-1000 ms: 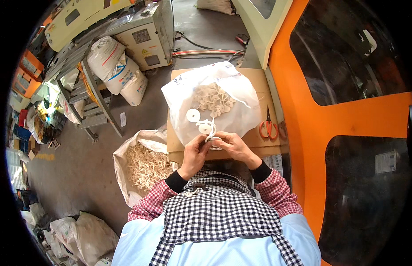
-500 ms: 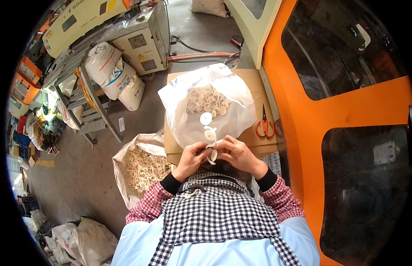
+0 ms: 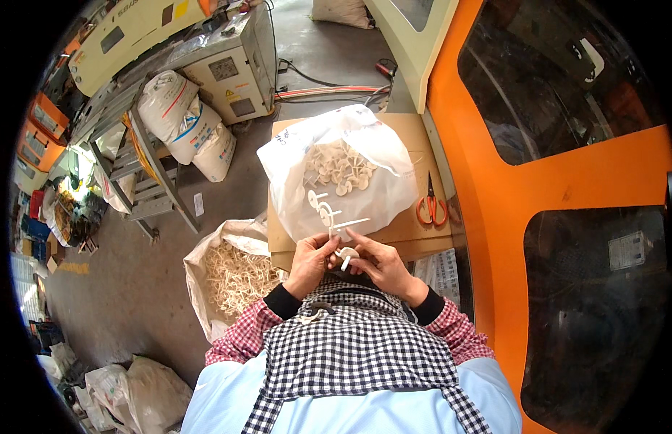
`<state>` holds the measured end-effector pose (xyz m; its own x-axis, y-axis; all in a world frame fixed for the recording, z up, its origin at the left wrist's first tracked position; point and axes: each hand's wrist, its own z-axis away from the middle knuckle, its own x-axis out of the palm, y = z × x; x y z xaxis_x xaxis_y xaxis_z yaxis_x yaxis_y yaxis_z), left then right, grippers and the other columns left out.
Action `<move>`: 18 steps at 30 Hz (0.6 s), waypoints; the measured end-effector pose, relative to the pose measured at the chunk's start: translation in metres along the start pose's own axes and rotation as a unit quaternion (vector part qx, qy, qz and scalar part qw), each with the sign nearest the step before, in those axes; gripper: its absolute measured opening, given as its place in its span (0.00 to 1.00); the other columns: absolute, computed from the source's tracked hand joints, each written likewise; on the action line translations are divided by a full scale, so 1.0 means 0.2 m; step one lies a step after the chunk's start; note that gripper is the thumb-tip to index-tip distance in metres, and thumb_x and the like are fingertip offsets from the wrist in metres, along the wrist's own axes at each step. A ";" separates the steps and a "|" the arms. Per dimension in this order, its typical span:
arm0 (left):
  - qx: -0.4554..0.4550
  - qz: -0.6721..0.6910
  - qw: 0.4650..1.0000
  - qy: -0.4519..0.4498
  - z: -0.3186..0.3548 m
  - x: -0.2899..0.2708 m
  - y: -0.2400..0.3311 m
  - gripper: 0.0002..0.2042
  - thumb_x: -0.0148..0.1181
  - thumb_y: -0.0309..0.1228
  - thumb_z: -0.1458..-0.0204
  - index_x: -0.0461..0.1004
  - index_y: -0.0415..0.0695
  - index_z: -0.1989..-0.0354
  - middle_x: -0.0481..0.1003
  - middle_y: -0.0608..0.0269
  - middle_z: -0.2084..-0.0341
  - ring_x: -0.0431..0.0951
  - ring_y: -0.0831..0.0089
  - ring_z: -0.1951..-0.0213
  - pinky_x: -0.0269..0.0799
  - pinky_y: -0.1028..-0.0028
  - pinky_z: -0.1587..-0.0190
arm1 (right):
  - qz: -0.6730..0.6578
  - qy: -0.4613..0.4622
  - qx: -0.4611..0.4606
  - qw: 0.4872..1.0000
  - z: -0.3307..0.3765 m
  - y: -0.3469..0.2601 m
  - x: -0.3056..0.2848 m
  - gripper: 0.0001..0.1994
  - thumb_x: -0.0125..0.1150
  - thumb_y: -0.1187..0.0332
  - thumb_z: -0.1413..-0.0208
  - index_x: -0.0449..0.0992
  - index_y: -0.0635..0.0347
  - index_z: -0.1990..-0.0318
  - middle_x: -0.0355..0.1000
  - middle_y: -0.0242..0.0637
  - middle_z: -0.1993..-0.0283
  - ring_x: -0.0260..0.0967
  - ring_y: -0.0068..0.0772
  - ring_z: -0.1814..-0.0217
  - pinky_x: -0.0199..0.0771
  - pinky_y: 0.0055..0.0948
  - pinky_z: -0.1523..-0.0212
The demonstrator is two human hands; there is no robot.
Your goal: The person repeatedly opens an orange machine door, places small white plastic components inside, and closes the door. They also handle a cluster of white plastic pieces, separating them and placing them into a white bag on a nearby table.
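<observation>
Good heap of discs (image 3: 339, 168) loose in the bag (image 3: 289, 195) already, but the white strip (image 3: 326, 214) the left hand (image 3: 310, 262) pinches over its near edge seems partly loaded, right hand (image 3: 385, 266) closed on another disc (image 3: 347, 252).

The head-worn fisheye faces steeply down, taking in the nearby hands (image 3: 307, 266), with the checked apron (image 3: 357, 347) at six o'clock.

White strip of pegged discs (image 3: 326, 215) aslant in left fingers (image 3: 318, 242), another pegged disc (image 3: 347, 254) in right fingers (image 3: 368, 245)
</observation>
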<state>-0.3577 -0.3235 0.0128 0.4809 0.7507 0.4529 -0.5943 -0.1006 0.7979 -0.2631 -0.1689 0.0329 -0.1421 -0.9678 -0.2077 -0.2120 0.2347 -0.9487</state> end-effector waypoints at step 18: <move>0.506 -0.550 0.658 0.098 -0.02 -0.06 0.05 0.12 0.53 0.16 0.58 0.72 0.38 0.62 0.69 0.53 0.74 0.72 0.57 0.72 0.69 0.66 0.70 | -0.279 0.027 0.336 0.899 -0.19 0.36 0.02 0.18 0.51 0.59 0.42 0.72 0.65 0.74 0.62 0.27 0.87 0.52 0.16 0.90 0.49 0.18 0.89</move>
<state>-0.3722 -0.3312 0.0132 0.1104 0.7925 -0.5998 0.8235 0.2649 0.5016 -0.3166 -0.1524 -0.0269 -0.2464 -0.9076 0.3399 0.3647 -0.4118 -0.8351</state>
